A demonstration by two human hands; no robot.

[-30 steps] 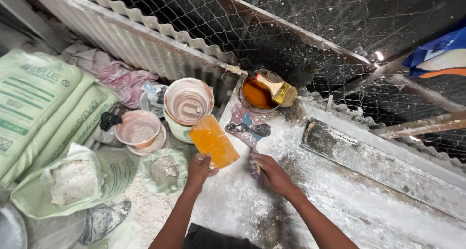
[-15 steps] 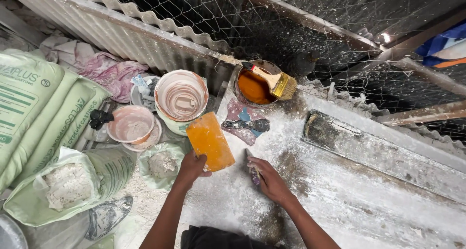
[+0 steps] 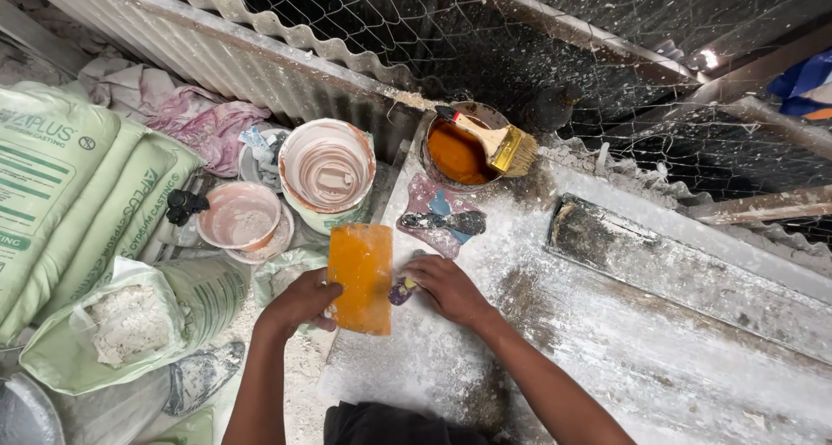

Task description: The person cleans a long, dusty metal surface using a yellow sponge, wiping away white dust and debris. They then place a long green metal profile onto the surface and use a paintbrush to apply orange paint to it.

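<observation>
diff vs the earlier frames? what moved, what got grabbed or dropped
The left hand keeps its grip on the orange slab and has turned it from slanted to nearly upright, shifting it toward the right hand. The right hand, still holding the small purple-handled tool, has swung it left to the slab's edge. Nothing let go. The brush on the orange tin and the pink bowls stayed put.

The orange rectangular slab (image 3: 361, 277) is flat and glossy, its long side running away from the person — gripped at its left edge, above the dusty white board's near-left corner. Just beside its right edge lies a small purple-handled tool (image 3: 402, 290) — mostly hidden under fingers, smeared with plaster.
</observation>
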